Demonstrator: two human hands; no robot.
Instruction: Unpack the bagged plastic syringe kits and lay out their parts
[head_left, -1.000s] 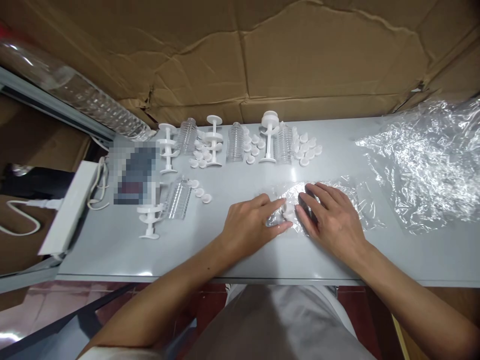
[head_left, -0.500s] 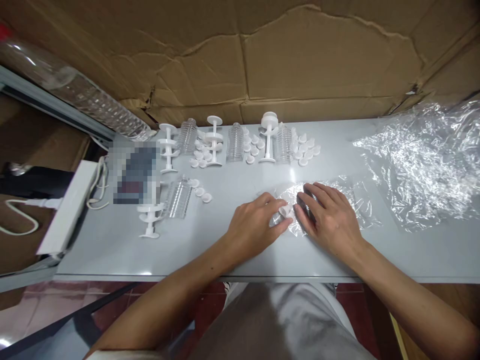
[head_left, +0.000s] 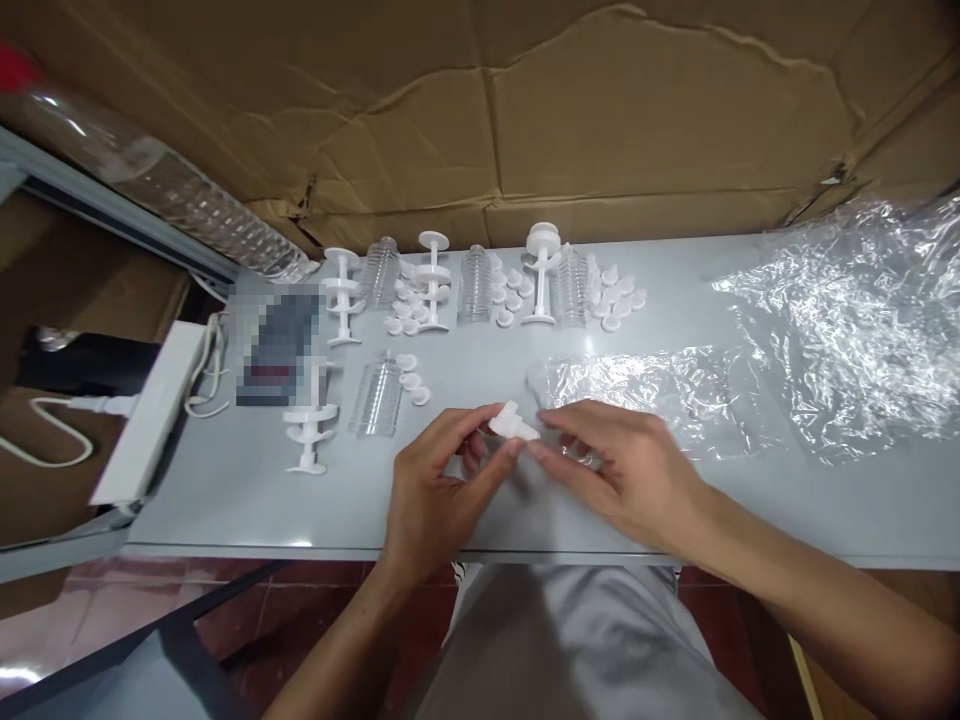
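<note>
My left hand (head_left: pixel 431 490) and my right hand (head_left: pixel 622 468) meet above the near middle of the grey table (head_left: pixel 225 480). Between their fingertips they pinch a small stack of white plastic caps (head_left: pixel 513 424), lifted off the surface. A flat clear plastic bag (head_left: pixel 645 385) lies just beyond my right hand, no longer under it. To the left lie a clear ribbed bottle (head_left: pixel 377 397), three loose white caps (head_left: pixel 412 381) and a white spool-shaped part (head_left: pixel 308 432).
Along the back stand rows of clear bottles (head_left: pixel 475 284), white spool parts (head_left: pixel 541 272) and several caps (head_left: pixel 616 298). Crumpled clear plastic (head_left: pixel 847 330) covers the right end. A white power strip (head_left: pixel 150 415) and cables hang at the left edge. Cardboard (head_left: pixel 600 110) walls the back.
Both hands lifted off the plastic bag and drew toward me and leftward, taking the white caps out of it. The bag now lies flat and uncovered.
</note>
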